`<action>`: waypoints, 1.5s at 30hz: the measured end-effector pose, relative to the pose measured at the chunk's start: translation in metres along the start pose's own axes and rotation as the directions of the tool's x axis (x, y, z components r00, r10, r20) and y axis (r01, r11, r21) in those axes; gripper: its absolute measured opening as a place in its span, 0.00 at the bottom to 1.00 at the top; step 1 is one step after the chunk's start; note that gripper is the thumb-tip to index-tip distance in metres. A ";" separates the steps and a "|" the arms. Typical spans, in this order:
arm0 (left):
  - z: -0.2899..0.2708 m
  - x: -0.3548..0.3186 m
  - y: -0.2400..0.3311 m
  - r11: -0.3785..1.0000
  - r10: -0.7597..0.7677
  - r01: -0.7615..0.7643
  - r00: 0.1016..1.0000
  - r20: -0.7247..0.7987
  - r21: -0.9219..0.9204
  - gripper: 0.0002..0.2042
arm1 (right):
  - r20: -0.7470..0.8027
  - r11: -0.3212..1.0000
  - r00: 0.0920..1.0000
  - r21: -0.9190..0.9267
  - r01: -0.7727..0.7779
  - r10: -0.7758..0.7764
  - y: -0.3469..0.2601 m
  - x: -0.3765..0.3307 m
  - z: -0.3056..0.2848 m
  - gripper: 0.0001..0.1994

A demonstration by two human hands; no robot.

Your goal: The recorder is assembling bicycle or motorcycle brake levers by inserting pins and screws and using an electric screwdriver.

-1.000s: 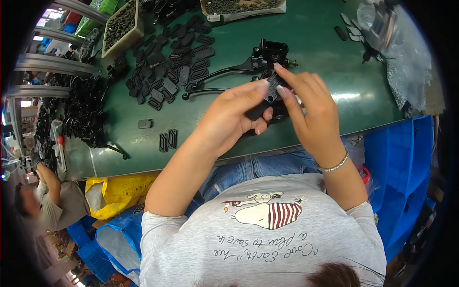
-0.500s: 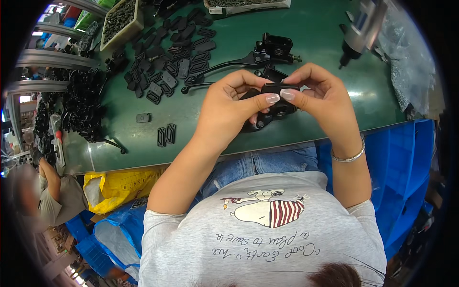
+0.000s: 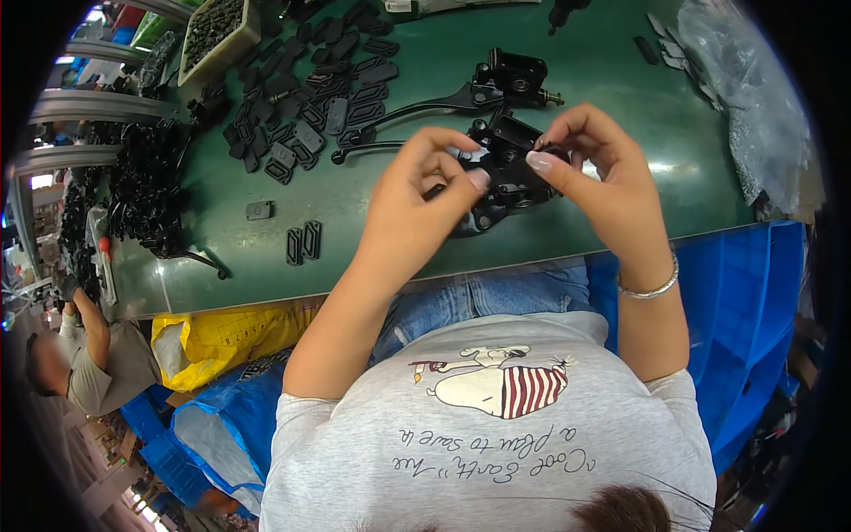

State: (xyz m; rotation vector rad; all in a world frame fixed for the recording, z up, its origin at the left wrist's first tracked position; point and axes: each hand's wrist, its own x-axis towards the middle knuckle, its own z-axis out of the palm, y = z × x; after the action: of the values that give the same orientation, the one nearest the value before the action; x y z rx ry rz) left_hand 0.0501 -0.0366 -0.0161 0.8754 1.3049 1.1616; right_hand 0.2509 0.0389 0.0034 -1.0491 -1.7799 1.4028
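My right hand (image 3: 603, 168) pinches a small black part (image 3: 555, 152) between thumb and fingertips; its exact shape is mostly hidden. Across from it, my left hand (image 3: 421, 191) has thumb and forefinger apart, the other fingers curled, and no part visible between the fingertips. Under both hands lies a black brake lever assembly (image 3: 514, 193), partly covered. Just beyond is a second lever assembly (image 3: 514, 130) with its rectangular reservoir facing up. Farther back rests a third assembly (image 3: 517, 73), its long lever (image 3: 425, 113) pointing left.
A heap of black oblong covers and frames (image 3: 310, 106) spreads over the green table (image 3: 372, 235). Two frames (image 3: 303, 243) and one cover (image 3: 260, 210) lie nearer. A tray of small parts (image 3: 213, 40), piled levers (image 3: 151, 195), plastic wrap (image 3: 753, 106) and a driver tip (image 3: 565, 13) surround these.
My hands have moved apart; the black piece they held together is now at my right fingertips. My left thumb and forefinger have spread. The hanging driver has swung away toward the back.
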 end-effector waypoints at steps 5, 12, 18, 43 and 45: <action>0.008 -0.003 -0.021 0.864 0.231 -0.234 0.971 0.062 0.447 0.19 | -0.103 0.973 0.994 -0.225 -0.054 0.031 0.015 -0.004 0.008 0.07; 0.015 -0.004 -0.021 0.768 0.299 -0.257 0.954 0.027 0.587 0.17 | -0.198 0.964 0.966 0.238 -0.116 0.165 0.019 -0.001 0.009 0.06; 0.016 -0.004 -0.025 0.779 0.302 -0.263 0.953 0.026 0.569 0.18 | -0.207 0.981 0.965 0.144 -0.131 0.159 0.025 -0.011 0.022 0.06; -0.097 -0.090 -0.029 0.423 0.288 0.348 0.824 -0.488 0.837 0.14 | -0.335 0.382 0.774 -0.915 -0.131 -0.537 0.130 0.122 -0.138 0.22; -0.104 -0.089 -0.039 0.452 0.303 0.321 0.822 -0.482 0.832 0.15 | -0.363 0.174 0.760 -0.931 -0.321 -0.540 0.137 0.134 -0.154 0.22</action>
State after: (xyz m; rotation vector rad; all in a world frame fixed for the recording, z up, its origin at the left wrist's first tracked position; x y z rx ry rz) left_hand -0.0376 -0.1452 -0.0429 1.3061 2.5823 0.6283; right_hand 0.3453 0.2442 -0.0938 -1.6525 -2.0032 -0.6160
